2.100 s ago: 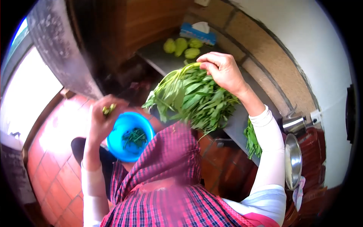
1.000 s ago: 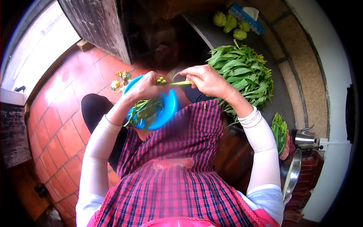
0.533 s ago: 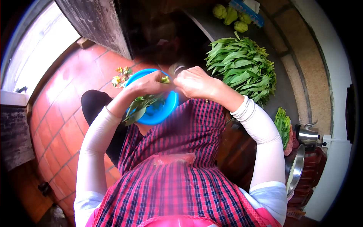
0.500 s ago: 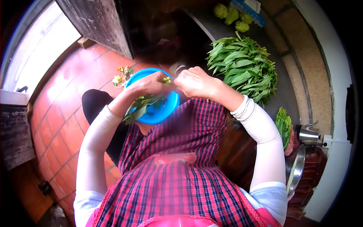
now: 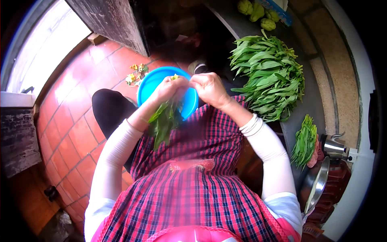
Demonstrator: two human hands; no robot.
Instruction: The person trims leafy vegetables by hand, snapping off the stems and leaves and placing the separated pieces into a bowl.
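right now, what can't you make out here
Head view, anything inside the right hand: hidden by its own grip.
Head view, part of the bowl: behind the left hand and held greens.
Head view, rest of the blue box: cut off by top edge.

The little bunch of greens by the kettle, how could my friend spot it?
Find the dark counter on the person's right. Near the silver kettle lies the little bunch of greens. It is much smaller than the leafy heap farther up the counter.
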